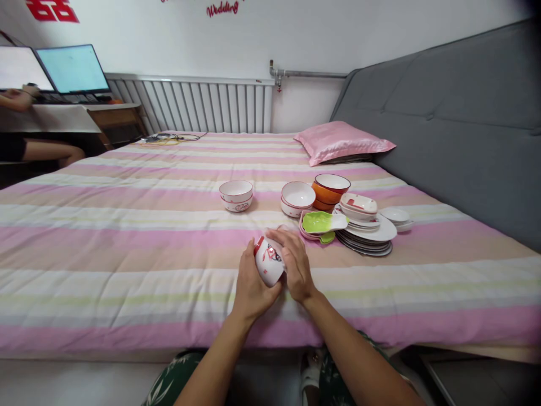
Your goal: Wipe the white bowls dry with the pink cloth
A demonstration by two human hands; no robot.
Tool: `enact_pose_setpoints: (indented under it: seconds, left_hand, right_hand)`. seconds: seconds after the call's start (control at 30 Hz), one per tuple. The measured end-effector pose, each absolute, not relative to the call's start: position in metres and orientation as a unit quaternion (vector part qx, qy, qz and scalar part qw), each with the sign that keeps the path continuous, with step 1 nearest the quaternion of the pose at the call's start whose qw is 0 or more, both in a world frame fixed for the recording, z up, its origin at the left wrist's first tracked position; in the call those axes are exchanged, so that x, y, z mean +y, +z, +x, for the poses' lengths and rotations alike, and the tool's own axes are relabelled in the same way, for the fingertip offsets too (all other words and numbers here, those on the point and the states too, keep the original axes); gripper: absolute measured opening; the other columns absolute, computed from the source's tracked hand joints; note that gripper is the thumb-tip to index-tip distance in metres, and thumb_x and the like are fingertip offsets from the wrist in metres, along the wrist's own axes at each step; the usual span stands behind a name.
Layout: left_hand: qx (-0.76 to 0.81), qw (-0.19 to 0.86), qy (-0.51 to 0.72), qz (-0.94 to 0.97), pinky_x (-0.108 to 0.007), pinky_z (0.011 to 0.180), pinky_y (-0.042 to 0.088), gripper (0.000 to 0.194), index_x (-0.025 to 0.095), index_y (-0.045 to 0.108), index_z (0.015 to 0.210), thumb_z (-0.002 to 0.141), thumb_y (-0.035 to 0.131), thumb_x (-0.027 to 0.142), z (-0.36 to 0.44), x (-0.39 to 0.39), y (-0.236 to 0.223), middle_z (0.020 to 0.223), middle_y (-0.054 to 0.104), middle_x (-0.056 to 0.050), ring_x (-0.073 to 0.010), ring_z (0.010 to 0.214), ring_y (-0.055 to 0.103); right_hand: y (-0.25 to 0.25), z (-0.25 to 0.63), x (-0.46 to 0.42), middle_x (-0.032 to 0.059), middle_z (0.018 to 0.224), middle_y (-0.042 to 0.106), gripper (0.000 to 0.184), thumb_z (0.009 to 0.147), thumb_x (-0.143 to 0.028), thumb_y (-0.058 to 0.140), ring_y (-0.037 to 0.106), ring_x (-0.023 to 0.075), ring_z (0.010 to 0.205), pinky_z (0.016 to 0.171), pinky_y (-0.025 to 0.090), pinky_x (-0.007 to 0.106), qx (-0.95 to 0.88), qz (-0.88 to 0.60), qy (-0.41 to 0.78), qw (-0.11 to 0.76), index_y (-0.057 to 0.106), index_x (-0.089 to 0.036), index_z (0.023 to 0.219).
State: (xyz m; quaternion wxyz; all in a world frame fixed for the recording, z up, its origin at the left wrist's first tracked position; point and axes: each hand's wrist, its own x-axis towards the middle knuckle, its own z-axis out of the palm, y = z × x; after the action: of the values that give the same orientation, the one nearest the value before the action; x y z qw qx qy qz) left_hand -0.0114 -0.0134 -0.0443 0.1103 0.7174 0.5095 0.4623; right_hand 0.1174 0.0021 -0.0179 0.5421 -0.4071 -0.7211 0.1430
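Note:
A white bowl (270, 262) with a red rim and a cartoon print is tipped on its side above the bed's front part. My left hand (250, 282) is closed around its rim side, thumb underneath. Against the bowl's other side lies my right hand (296, 262), its fingers bent over the top. Something pale shows by the right fingers; I cannot make out whether it is part of the bowl. Just beyond are a stack of white bowls (235, 195), another white stack (298, 197), and green spoons (323, 223) on pink dishes.
Orange bowls (327, 194), stacked plates (367, 239) with rectangular dishes (358, 206), and small white dishes (397, 217) stand to the right. Farther back lie a pink pillow (344, 141) and cables (173, 137). Another person's arm (17, 100) rests at a desk with monitors (74, 69).

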Motion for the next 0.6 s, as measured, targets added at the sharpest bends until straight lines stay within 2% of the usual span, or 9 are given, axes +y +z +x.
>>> enact_pose_setpoints:
  seconds: [0.17,0.33,0.53,0.6]
  left_hand:
    - [0.530,0.213,0.449,0.687,-0.046,0.098,0.043,0.080,0.012,0.033,0.128,0.060,0.072,0.027,-0.010,-0.011,-0.044,0.123,0.048,-0.016,-0.0293,0.114,0.051]
    - [0.543,0.246,0.439,0.672,-0.043,0.093,0.046,0.074,0.013,0.036,0.124,0.059,0.071,0.022,-0.012,-0.011,-0.041,0.119,0.050,-0.013,-0.0267,0.108,0.054]
    - [0.554,0.255,0.418,0.673,-0.042,0.090,0.048,0.075,0.016,0.037,0.125,0.058,0.070,0.020,-0.014,-0.013,-0.038,0.119,0.052,-0.012,-0.0270,0.108,0.055]
    - [0.553,0.257,0.416,0.674,-0.041,0.091,0.048,0.076,0.016,0.036,0.126,0.059,0.071,0.021,-0.014,-0.013,-0.039,0.121,0.052,-0.012,-0.0270,0.109,0.055]
  right_hand:
    - [-0.022,0.123,0.012,0.0034,0.123,0.061,0.038,0.091,-0.024,0.033,0.047,0.0202,0.123,0.107,0.033,0.042,-0.697,-0.410,0.174,0.562,0.057,-0.022,0.120]
    - [-0.021,0.124,0.012,0.0055,0.124,0.060,0.040,0.088,-0.021,0.036,0.048,0.0214,0.123,0.107,0.034,0.043,-0.702,-0.415,0.160,0.556,0.055,-0.021,0.123]
    - [-0.027,0.121,0.010,0.0104,0.145,0.040,0.046,0.085,-0.027,0.043,0.037,0.0270,0.133,0.109,0.032,0.049,-0.697,-0.443,0.096,0.555,0.047,-0.019,0.131]
    - [-0.030,0.119,0.010,0.0124,0.145,0.040,0.048,0.084,-0.030,0.046,0.036,0.0292,0.134,0.109,0.032,0.051,-0.682,-0.470,0.087,0.553,0.048,-0.017,0.130]
